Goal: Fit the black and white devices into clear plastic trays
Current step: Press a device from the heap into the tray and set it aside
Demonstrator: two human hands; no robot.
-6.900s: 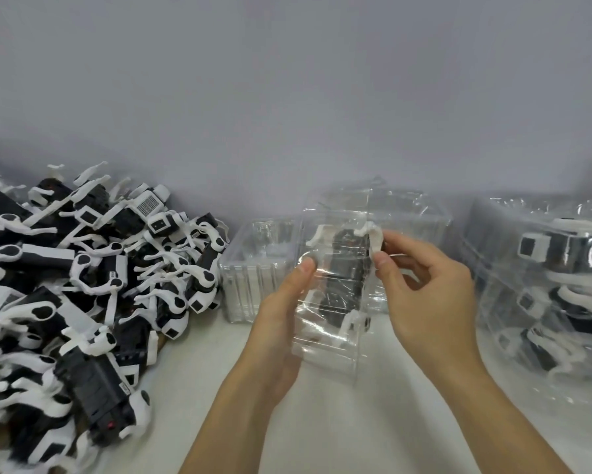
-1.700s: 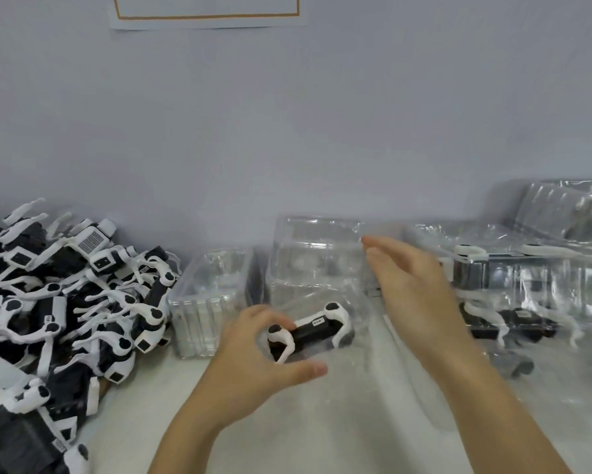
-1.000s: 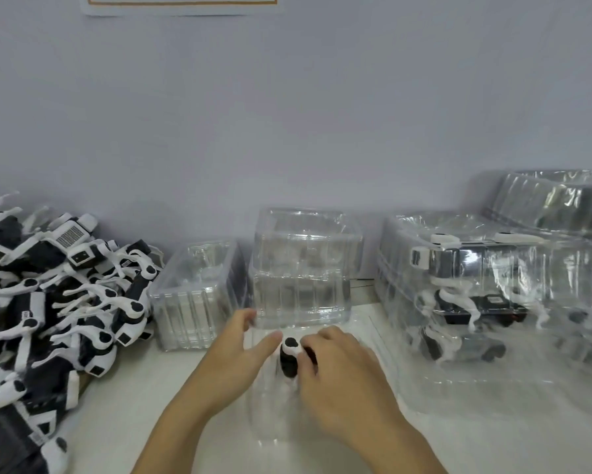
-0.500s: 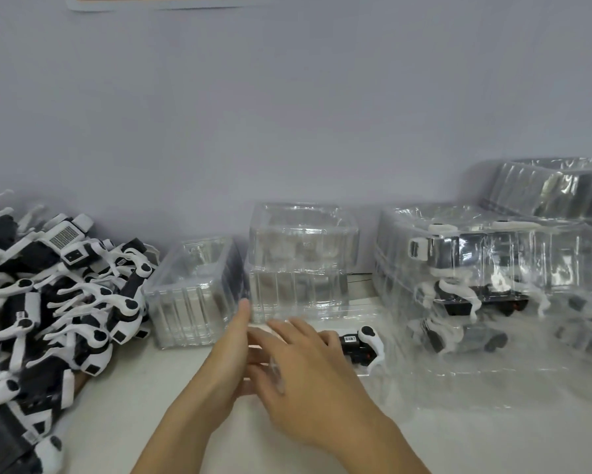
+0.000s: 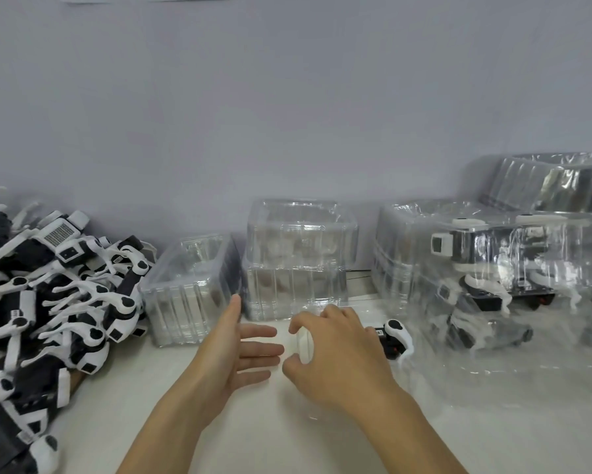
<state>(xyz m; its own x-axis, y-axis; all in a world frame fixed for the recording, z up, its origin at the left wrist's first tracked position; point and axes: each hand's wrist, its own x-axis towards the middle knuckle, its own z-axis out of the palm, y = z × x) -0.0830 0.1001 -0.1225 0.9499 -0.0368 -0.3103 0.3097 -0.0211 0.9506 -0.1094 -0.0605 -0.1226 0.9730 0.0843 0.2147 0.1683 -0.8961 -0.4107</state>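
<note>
The left hand [image 5: 233,354] has drawn back, fingers straight and spread. The right hand [image 5: 335,357] curls over the black and white device [image 5: 392,338] in its clear tray [image 5: 308,413] on the tabletop [image 5: 260,436]; grip unclear. This unit looks nearly seated.

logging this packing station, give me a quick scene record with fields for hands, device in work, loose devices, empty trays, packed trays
left hand: left hand open, fingers straight, holding nothing
right hand: right hand curled over a clear tray on the white table
device in work: black and white device shows at the hand's right side
loose devices: pile of devices at left
empty trays: empty tray stacks by the wall
packed trays: packed trays at right
</note>
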